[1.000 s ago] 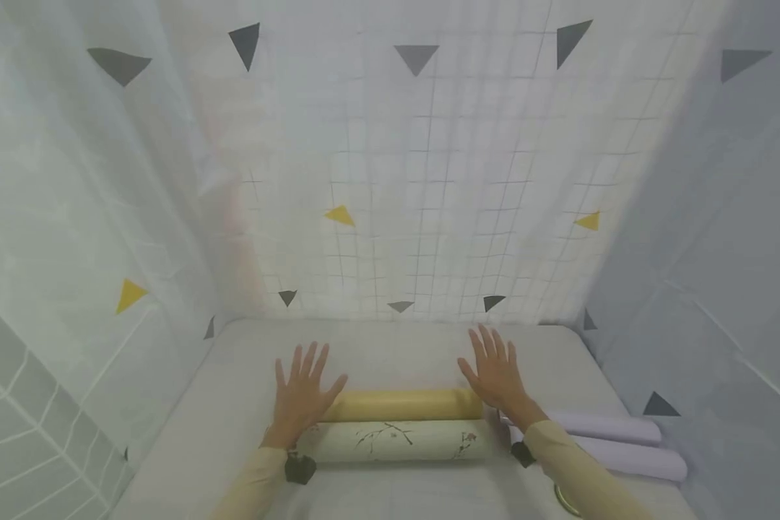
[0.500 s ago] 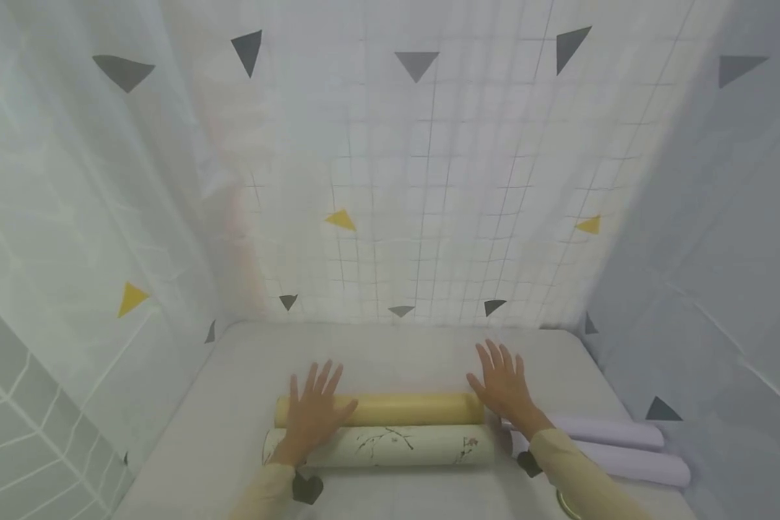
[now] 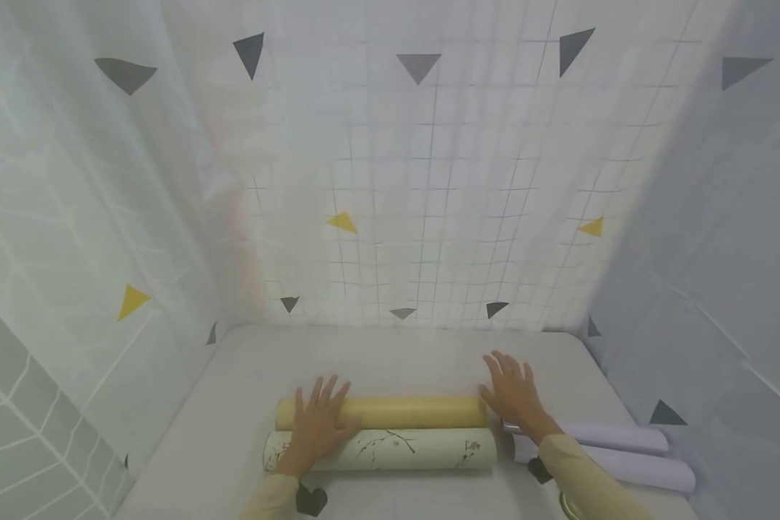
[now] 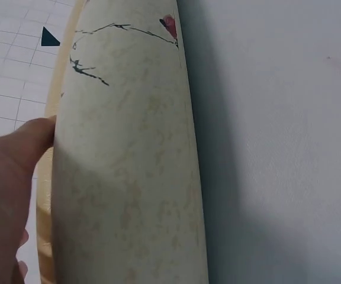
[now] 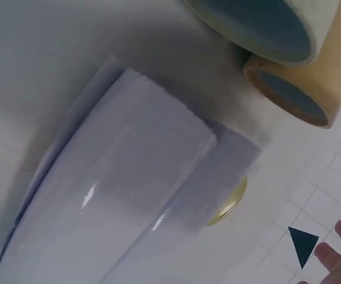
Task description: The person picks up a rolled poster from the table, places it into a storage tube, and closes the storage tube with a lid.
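Nearest in, a gold-coloured rim (image 3: 564,505) is peeking out beneath the right sleeve (image 3: 581,473), with two lilac rolls (image 3: 646,469) lying under that forearm, while a flowered cream roll (image 3: 429,451) is running from under the left wrist toward the right one. Just beyond it a yellow roll (image 3: 422,412) is lying alongside, the left hand (image 3: 318,425) spreading its fingers wide over the left part, the right hand (image 3: 515,396) holding its fingers loosely apart by the right end, touching or not I can't tell. Past both hands, the pale table (image 3: 396,361) is stretching back to a gridded backdrop (image 3: 422,245).
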Motion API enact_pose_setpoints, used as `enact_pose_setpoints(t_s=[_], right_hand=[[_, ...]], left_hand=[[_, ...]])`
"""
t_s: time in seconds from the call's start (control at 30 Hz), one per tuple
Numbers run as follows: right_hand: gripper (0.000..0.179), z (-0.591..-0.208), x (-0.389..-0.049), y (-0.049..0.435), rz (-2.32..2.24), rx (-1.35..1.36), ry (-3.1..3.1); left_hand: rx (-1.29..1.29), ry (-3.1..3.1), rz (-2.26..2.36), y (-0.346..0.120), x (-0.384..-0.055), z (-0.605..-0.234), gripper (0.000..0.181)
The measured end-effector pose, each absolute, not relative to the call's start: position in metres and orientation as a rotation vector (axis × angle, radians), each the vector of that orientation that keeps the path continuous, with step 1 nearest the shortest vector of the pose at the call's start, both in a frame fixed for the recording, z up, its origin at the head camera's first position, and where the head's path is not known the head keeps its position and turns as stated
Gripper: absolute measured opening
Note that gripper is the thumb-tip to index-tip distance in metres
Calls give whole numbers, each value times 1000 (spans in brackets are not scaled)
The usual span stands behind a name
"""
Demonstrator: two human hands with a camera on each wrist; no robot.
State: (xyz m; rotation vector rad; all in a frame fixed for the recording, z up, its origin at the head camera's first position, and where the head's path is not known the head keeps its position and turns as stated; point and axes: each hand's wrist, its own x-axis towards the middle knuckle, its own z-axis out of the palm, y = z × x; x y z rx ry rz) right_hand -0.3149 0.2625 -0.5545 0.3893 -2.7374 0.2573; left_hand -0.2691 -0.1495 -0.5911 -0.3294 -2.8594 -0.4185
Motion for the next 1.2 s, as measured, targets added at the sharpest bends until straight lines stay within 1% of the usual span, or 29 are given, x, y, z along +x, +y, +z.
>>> enact_pose_setpoints(t_s=[0.3,0.47,0.73,0.8,0.97,1.03,1.2], right_hand=[[47,-539,-300,270,233,391,-2783],[42,-546,-299,282,261,440,-2815],[43,-577,-311,307,216,424,-2801],[42,-577,-310,309,213,410,-2817],[48,-554,-296,305,328,426,-2956],[53,-554,-295,307,366,454,-2985],[61,-561,-299,313,409,492,-3039]], left_hand=[[-324,-2852,-491,-146,-267,-585,79],[-312,-2864,-536,-143,-264,-583,77],[-310,-2841,-492,-139,-267,-594,76],[-315,-2834,-504,-138,-266,-592,75],[-313,-2838,-553,-135,-263,-585,71],[-308,-2845,-563,-134,-262,-583,70],[-308,-2842,-584,-133,-262,-581,71]])
